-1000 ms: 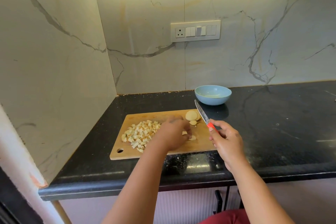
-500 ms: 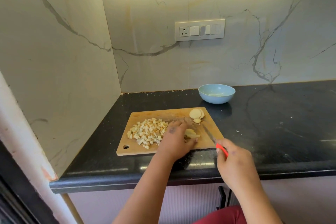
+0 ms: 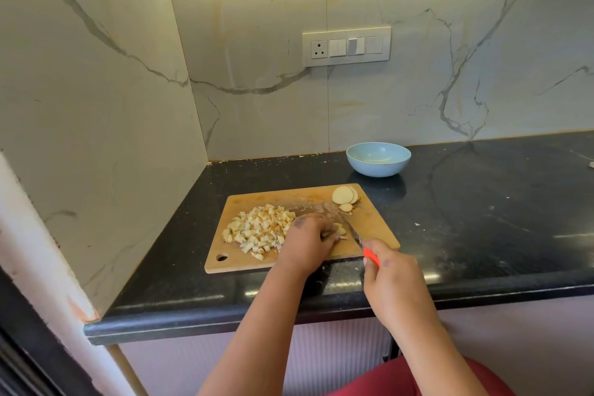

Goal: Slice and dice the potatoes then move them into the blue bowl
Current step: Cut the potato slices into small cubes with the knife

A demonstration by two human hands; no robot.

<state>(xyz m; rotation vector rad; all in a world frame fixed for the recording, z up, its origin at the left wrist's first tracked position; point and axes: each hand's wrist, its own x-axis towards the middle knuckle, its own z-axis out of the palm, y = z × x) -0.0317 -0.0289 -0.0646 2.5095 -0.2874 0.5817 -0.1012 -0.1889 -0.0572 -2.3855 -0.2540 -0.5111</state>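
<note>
The left hand [image 3: 307, 243] curls over pale potato slices [image 3: 338, 230] on the rectangular wooden cutting board [image 3: 374, 222], the right hand [image 3: 390, 281] beside it grips an orange-handled knife [image 3: 363, 246], and the round blue bowl [image 3: 378, 159] sits beyond both.

Bright overhead strip light, countertop [image 3: 482, 209] glare, wide-angle edge warping.

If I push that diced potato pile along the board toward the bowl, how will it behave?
The diced potato pile is loose small cubes, so it will likely spread and shed strays rather than move as one. The cubes look freshly cut, so some may stick to the cutting board. They probably won't roll far.
</note>
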